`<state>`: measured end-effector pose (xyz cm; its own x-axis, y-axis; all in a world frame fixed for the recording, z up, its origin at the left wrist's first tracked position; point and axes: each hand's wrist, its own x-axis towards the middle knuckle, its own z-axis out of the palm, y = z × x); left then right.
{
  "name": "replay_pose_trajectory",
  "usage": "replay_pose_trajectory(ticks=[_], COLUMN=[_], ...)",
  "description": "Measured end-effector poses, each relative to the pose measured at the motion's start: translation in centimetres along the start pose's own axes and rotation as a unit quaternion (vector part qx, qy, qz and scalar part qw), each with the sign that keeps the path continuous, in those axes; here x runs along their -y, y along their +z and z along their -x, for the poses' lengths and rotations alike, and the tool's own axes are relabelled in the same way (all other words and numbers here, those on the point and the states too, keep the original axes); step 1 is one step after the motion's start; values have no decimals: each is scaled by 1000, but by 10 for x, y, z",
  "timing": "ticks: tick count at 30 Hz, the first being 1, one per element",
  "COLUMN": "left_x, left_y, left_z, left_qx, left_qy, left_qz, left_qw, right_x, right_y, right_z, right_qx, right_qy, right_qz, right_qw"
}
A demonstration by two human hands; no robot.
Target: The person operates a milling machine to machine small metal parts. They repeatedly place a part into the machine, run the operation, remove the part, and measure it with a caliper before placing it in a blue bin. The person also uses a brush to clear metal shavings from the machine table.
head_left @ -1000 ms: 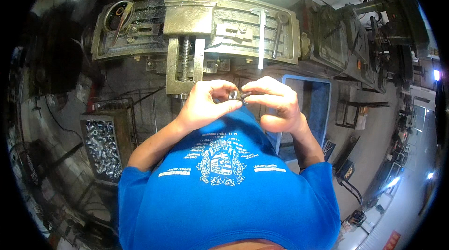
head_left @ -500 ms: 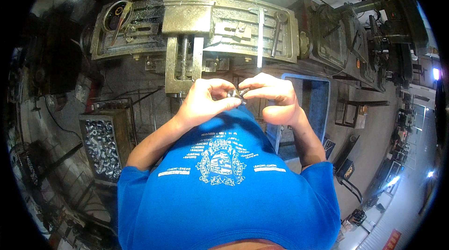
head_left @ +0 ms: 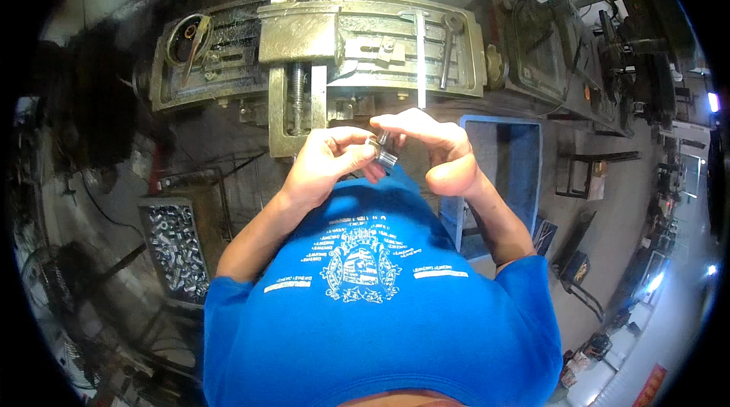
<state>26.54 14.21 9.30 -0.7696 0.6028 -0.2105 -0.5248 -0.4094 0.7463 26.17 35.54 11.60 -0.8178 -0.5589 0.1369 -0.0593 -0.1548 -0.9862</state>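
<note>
**Small metal part pinched between both hands**

Both hands meet at chest height over the milling machine table (head_left: 319, 65): the left hand (head_left: 327, 163) and right hand (head_left: 433, 152) close their fingertips on a small metal part (head_left: 384, 154), each gripping one end. It looks rigid, light and smooth, possibly oily and slippery, so a firm pinch on its ends seems best. A tray of metal pieces (head_left: 176, 251) sits at the left, a blue bin (head_left: 506, 163) at the right.

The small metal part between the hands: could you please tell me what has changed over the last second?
Hardly anything: both hands, left hand and right hand, keep their grip on the small metal part before the chest. The tray of metal pieces and blue bin stayed put.
</note>
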Motion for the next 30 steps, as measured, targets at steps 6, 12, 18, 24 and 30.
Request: replay_pose_trajectory(ticks=[6, 12, 18, 24, 30], left_x=[6, 8, 8, 11, 11], left_y=[-5, -6, -9, -11, -14], left_z=[-5, -9, -10, -11, -12], left_qx=[21, 47, 47, 52, 25], left_qy=[24, 32, 42, 39, 28], left_qz=[29, 76, 93, 122, 97], left_qw=[999, 995, 994, 990, 995], right_x=[9, 9, -3, -2, -26], right_y=[7, 9, 6, 13, 3], right_z=[-6, -11, -14, -13, -12], right_qx=[-28, -12, -21, -32, -13], right_qy=[1, 22, -60, -24, -60], right_qz=[28, -147, -21, -156, -91], right_qw=[999, 989, 998, 987, 994])
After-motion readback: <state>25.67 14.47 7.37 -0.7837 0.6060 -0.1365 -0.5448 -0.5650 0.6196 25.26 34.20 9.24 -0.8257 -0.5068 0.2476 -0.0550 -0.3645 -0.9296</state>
